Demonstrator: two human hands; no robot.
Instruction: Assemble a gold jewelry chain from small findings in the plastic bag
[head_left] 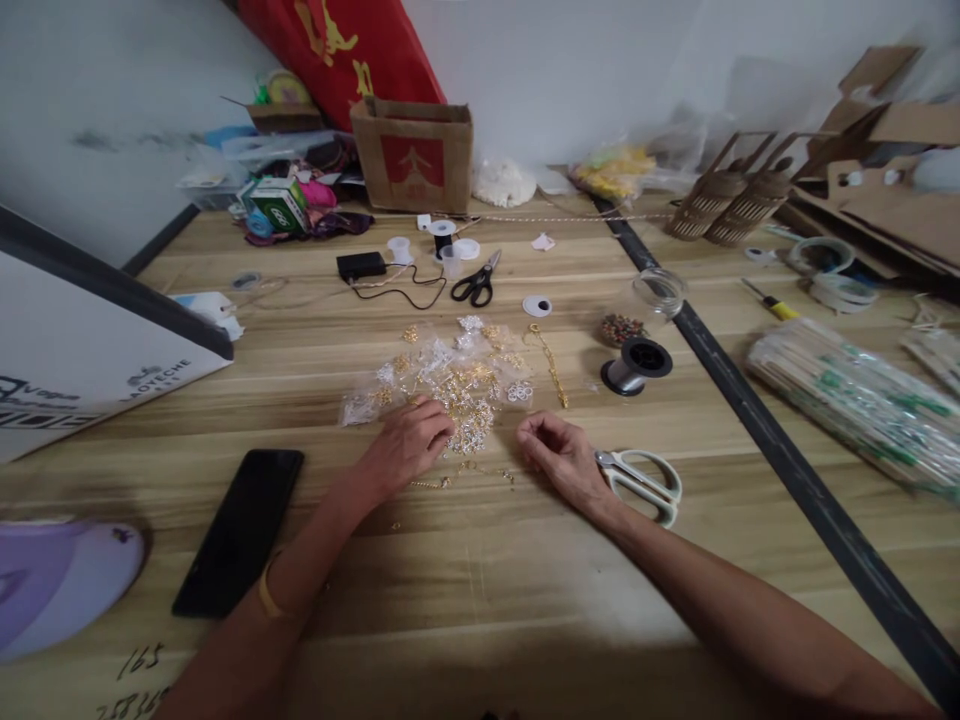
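Note:
My left hand (411,440) rests at the left edge of a pile of gold and silver jewelry findings (469,415), its fingers curled; whatever they hold is hidden. To the right of the pile, my right hand (559,458) lies on the table with thumb and fingertips pressed together, and anything between them is too small to make out. Between and just below the hands lies a thin gold chain (431,484). Small plastic bags (362,407) of findings sit around the pile. Another gold chain (553,368) lies above my right hand. White-handled scissors (643,485) are beside my right wrist.
A black phone (240,530) lies left of my left forearm. Black scissors (476,286), a wire spool (636,367) and a jar of beads (651,300) stand farther back. Bundled sticks (855,400) lie at right, a paper bag (412,155) behind, a white box (90,350) at left.

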